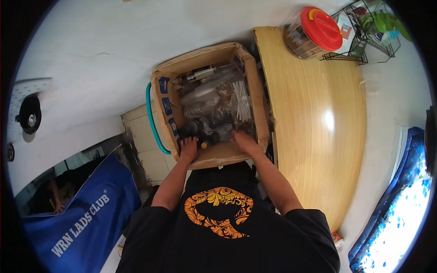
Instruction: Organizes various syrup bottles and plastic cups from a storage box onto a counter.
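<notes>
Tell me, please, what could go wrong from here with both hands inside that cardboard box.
The clear bottles lie loosely piled in the cardboard box, so they might shift. The left hand is close beside a yellow-capped dark bottle and could knock it. The thin white sticks look loose and might scatter if the right hand brushes them.
</notes>
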`<state>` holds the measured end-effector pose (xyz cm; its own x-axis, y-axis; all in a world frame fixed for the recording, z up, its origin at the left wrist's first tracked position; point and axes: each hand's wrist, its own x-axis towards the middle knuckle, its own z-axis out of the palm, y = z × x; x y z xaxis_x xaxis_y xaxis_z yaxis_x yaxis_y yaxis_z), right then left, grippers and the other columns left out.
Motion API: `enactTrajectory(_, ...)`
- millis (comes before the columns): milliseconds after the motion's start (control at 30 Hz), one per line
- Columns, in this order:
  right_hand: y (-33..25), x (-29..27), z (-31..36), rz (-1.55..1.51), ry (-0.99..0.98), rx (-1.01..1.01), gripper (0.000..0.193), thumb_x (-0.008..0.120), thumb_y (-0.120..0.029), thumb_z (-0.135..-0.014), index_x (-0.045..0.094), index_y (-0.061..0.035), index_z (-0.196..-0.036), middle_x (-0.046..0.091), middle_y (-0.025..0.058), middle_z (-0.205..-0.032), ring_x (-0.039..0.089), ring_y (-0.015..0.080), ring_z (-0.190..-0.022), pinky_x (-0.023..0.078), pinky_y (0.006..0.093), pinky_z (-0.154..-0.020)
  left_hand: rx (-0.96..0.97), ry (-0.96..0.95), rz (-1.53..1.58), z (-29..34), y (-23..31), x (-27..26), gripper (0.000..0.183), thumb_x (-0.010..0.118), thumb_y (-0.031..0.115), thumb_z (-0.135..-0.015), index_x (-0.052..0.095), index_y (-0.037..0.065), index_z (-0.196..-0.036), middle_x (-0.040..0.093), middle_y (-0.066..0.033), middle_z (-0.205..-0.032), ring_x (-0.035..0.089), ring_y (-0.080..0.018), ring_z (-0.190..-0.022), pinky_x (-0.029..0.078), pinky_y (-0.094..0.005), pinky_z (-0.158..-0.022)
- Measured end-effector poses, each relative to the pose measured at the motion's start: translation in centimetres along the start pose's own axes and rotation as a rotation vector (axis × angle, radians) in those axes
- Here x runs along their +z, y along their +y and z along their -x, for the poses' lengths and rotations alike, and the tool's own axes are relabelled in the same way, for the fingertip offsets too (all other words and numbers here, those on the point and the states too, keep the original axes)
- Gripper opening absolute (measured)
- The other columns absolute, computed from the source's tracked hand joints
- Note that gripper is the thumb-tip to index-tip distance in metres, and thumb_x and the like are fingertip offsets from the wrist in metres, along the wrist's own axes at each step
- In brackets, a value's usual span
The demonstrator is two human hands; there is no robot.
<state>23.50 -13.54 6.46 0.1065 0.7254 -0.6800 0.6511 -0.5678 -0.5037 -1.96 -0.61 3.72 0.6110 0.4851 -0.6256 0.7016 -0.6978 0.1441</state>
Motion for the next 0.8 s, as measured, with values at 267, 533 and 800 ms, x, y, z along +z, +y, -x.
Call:
enactTrajectory(267, -0.6, 0.0, 1.6, -0.155, -0.028, -0.049, 0.026, 0.058, -0.023, -0.091, 0.056, -0.0019, -0.106, 0.066, 0.0203, -0.104, 0.062, 0.0387, -0.102, 0.049, 0.0474, -0.087, 0.154, -0.087, 0.214, -2.2, 1.6, 0.1, 0.062, 0.074, 0.027, -0.078, 0.045, 0.014, -0.132, 0.047, -0.0155, -0.130, 0.056, -0.0378, -0.113, 0.044, -0.0628, -0.091)
enactTrajectory(533, -1.0, -1.3, 2.5, -0.270, 0.014, -0.050, 0.026, 0.058, -0.022, -0.092, 0.056, -0.0015, -0.107, 0.066, 0.0180, -0.105, 0.062, 0.0364, -0.103, 0.049, 0.0457, -0.086, 0.029, -0.126, 0.237, -2.7, 1.8, -0.7, 0.070, 0.073, 0.028, -0.078, 0.043, 0.011, -0.139, 0.055, -0.0169, -0.123, 0.060, -0.0395, -0.107, 0.047, -0.0595, -0.091)
enactTrajectory(800, -3.2, -1.8, 3.1, -0.272, 0.169, -0.166, 0.031, 0.066, -0.020, -0.086, 0.056, -0.0038, -0.111, 0.063, 0.0173, -0.113, 0.058, 0.0357, -0.110, 0.047, 0.0441, -0.092, 0.252, 0.217, 0.555, 2.8, 4.2, -10.4, 0.043, 0.080, 0.016, -0.067, 0.050, 0.003, -0.096, 0.057, -0.0150, -0.097, 0.062, -0.0361, -0.088, 0.051, -0.0443, -0.075)
